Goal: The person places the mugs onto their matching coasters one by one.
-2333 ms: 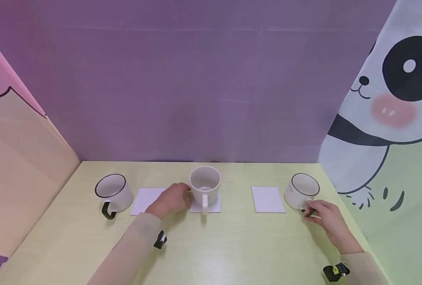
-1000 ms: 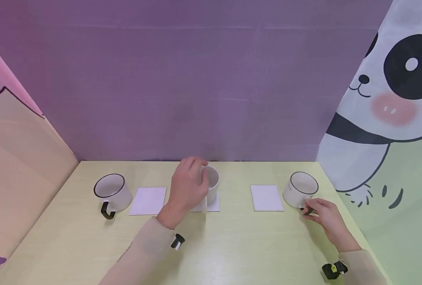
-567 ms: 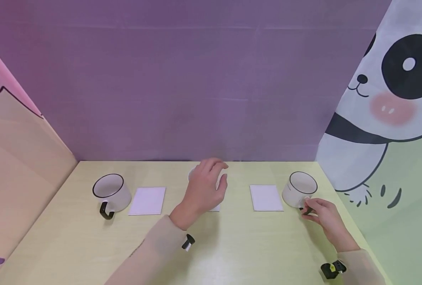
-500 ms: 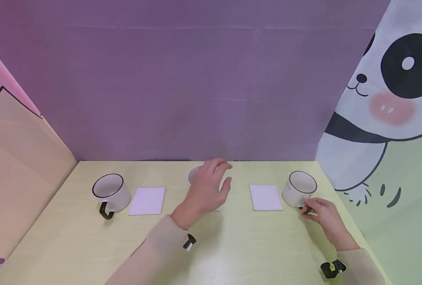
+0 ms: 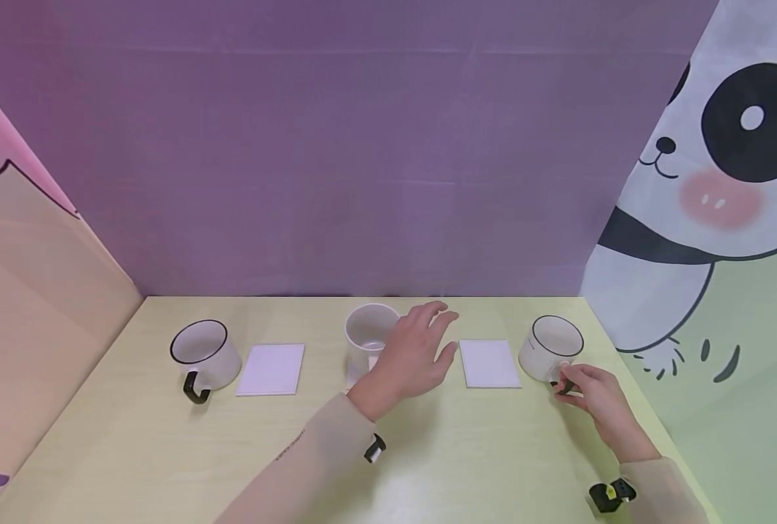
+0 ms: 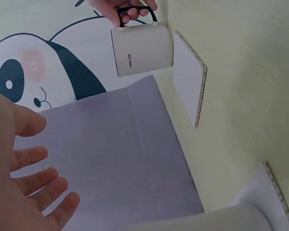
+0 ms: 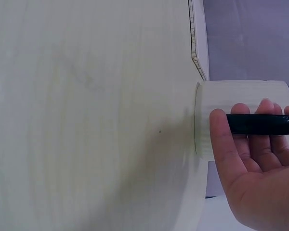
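My right hand (image 5: pixel 598 407) grips the black handle (image 7: pixel 260 124) of a white mug (image 5: pixel 550 346) with a dark rim, upright on the table at the right. In the left wrist view, that mug (image 6: pixel 143 48) shows small dark lettering on its side. My left hand (image 5: pixel 414 356) hovers with spread, relaxed fingers and holds nothing. It is just right of a plain white mug (image 5: pixel 368 327) and partly covers it in the head view. This mug stands on a square white coaster (image 5: pixel 355 372), mostly hidden. Right of my left hand lies another white coaster (image 5: pixel 490 364).
A second dark-rimmed white mug (image 5: pixel 206 354) with a black handle stands at the left of the table (image 5: pixel 165 444). Beside it lies a further white coaster (image 5: pixel 271 370). A purple backdrop (image 5: pixel 362 160) closes off the rear, and printed cloths flank both sides.
My left hand has risen from beside the plain mug and passed over it to the right, toward the right coaster. My right hand keeps its grip on the handle, and the mugs stay put.
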The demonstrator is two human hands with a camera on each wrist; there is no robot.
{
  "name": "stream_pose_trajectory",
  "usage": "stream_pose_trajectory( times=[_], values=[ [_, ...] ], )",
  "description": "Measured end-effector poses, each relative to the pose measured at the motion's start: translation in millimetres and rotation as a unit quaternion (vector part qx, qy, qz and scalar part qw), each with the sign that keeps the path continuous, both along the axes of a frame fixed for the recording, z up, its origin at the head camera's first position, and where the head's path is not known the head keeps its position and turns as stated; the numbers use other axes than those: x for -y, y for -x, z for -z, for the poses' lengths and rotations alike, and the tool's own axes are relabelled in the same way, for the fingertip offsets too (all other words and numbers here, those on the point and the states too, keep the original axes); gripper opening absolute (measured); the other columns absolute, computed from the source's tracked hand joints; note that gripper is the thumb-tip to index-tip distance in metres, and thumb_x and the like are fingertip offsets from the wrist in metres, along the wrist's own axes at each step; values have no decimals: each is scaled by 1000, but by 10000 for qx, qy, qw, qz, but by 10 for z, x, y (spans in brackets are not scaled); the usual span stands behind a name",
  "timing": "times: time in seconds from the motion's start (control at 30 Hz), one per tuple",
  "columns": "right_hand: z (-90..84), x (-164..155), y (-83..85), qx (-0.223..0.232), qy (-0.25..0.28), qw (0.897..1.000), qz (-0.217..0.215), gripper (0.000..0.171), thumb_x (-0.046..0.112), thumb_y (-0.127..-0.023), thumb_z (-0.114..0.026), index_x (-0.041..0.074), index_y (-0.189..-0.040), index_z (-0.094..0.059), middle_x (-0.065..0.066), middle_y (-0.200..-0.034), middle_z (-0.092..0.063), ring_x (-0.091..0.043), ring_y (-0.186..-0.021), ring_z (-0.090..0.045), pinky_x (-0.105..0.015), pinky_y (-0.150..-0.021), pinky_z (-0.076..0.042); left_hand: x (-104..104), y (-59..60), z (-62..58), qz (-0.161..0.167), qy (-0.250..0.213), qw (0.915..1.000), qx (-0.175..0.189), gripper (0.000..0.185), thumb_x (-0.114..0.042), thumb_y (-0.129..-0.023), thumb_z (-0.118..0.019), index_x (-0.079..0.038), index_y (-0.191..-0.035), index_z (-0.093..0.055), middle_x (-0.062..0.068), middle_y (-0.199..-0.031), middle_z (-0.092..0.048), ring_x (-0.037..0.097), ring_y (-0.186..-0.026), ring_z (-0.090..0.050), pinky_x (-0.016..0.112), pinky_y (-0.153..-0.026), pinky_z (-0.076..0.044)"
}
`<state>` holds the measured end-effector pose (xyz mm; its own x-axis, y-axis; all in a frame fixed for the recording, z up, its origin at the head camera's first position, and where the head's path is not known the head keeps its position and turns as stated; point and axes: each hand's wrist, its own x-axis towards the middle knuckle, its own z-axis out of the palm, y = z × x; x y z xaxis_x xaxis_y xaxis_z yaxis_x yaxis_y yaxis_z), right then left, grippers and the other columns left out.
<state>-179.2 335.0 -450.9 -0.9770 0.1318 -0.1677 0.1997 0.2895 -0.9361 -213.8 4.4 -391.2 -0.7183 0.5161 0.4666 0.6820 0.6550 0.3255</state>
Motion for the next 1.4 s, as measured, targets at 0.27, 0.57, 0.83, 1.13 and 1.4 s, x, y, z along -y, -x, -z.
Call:
stream_pose_trajectory(
  times=[0.27, 0.57, 0.83, 1.13, 1.4],
  values=[
    [22, -4, 6, 60, 40, 10000, 27, 34, 20, -108, -49, -12, -105, -59, -5, -95, -59, -10, -87, -62, -33, -88, -59, -178, 58, 123, -85, 747, 9963, 421, 49, -31, -103, -55, -11, -147, -49, 13, -152, -43, 33, -140, -39, 49, -110, -38],
    [34, -10, 3, 28, 32, 10000, 51, 34, 20, -108, -49, -12, -105, -60, -4, -94, -59, -10, -86, -62, -33, -87, -59, -323, 178, 346, 150, 484, 9947, 892, 45, -27, -104, -53, -12, -146, -51, 10, -154, -42, 30, -143, -37, 48, -113, -35],
    [39, -16, -4, -49, -6, 10000, 47, 38, 23, -109, -49, -13, -104, -59, -9, -96, -61, -10, -86, -63, -32, -87, -59, -456, 276, 582, -15, 739, 9900, 1202, 47, -30, -104, -54, -12, -147, -51, 9, -155, -42, 29, -142, -39, 46, -113, -37],
    [26, -6, -7, -24, 31, 10000, 53, 35, 22, -108, -49, -11, -101, -60, -6, -95, -60, -10, -86, -63, -33, -87, -59, -515, 401, 704, -118, 1248, 9803, 1525, 50, -33, -103, -55, -10, -148, -50, 9, -156, -43, 30, -142, -41, 45, -113, -38],
    [29, -3, 9, 2, 69, 9999, 93, 34, 20, -108, -49, -11, -102, -61, -6, -94, -60, -11, -86, -62, -33, -88, -59, -554, 492, 821, -136, 1786, 9684, 1737, 58, -39, -99, -60, -7, -148, -51, 5, -156, -45, 27, -140, -44, 42, -111, -42]
  ],
)
